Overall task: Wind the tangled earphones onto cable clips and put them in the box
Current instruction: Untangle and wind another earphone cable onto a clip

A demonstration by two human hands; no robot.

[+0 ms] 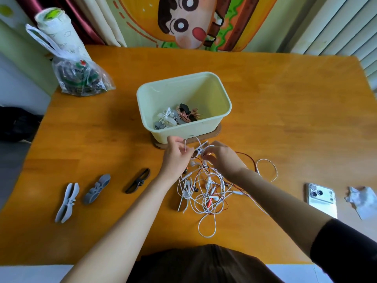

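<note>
White cable [185, 145] mid-wind, task partly done.
Two wound sets [177, 117] in box [204, 88]; left hand [176, 156] pinches cable, right hand [222, 158] grips white clip [201, 150]; tangle [206, 190], three spare clips [97, 188] left.

Orange wooden table [285, 99] before a cartoon curtain [183, 21].

At frame centre, the left hand [176, 154] and right hand [221, 158] hold a white plastic cable clip [201, 149] above tangled white-and-red earphones [204, 193], just below a pale-yellow plastic box [140, 103].

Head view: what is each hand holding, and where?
The left hand pinches a loop of white earphone cable; the right hand grips the white cable clip by its right end.
</note>
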